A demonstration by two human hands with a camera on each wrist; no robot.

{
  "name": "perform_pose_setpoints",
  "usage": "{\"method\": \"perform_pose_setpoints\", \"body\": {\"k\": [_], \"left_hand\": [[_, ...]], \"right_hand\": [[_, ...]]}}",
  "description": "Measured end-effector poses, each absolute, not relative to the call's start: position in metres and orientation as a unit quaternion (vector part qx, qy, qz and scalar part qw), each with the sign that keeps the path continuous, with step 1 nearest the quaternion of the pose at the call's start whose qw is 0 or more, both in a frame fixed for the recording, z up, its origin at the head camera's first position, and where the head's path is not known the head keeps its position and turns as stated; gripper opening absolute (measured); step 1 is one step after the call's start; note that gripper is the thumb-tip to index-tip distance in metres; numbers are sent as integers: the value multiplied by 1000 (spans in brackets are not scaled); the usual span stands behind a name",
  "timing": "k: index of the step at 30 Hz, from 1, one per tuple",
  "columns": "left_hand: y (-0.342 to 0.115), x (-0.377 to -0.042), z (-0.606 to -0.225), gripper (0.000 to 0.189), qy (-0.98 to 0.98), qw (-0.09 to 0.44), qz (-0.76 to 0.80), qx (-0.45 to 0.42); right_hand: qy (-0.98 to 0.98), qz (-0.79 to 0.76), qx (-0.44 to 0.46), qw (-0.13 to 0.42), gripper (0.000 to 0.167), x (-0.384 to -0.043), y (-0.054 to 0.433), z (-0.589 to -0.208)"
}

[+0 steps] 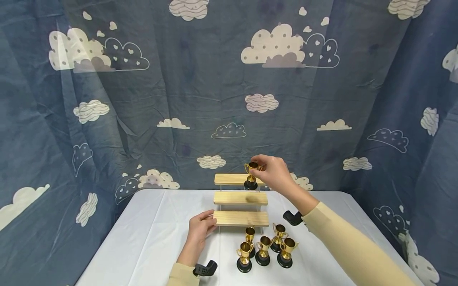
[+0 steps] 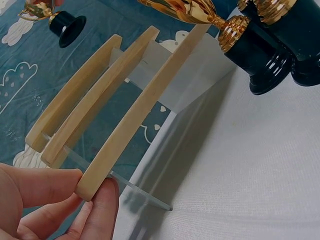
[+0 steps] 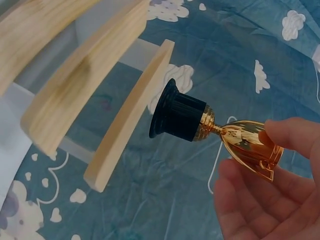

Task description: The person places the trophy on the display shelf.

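Right hand had its fingers clasped on the gold cup of a trophy, thumb on one side, fingers on the other, gripping from the right. Trophy was roughly upright, black base down, above the right part of the far board, the top tier of a three-step wooden rack. Base-to-board gap was hard to judge from the head view; right wrist view showed base and board apart, just beside each other. Left hand had its fingers pinched on the left end of the near board, the lowest tier, thumb side on top and other fingers underneath per the left wrist view. Middle board sat between the two, with a dark patch toward its right. Clear supports carried the boards. Five more gold cups on black bases stood upright on the desk, near side of the rack, right of the left hand: two at left, one in the middle, two at right. The left pair overlapped in the head view, so couldn't tell whether they touched. Desk had a white cover. Blue cloud-print curtain hung behind and on both sides. Both sleeves were pale yellow.
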State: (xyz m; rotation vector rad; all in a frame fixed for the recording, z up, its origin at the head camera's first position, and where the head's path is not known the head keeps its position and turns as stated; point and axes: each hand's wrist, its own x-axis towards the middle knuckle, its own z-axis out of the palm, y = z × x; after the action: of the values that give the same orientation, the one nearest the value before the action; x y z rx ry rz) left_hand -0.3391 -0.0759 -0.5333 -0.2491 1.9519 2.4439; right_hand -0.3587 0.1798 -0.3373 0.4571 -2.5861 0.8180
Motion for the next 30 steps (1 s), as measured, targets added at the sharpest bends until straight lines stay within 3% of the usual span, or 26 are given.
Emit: {"method": "perform_pose_setpoints", "body": {"k": [30], "left_hand": [[-77, -339, -532, 44, 621, 8, 780, -80]], "right_hand": [[-924, 306, 153, 172, 30, -409, 153, -340]]}}
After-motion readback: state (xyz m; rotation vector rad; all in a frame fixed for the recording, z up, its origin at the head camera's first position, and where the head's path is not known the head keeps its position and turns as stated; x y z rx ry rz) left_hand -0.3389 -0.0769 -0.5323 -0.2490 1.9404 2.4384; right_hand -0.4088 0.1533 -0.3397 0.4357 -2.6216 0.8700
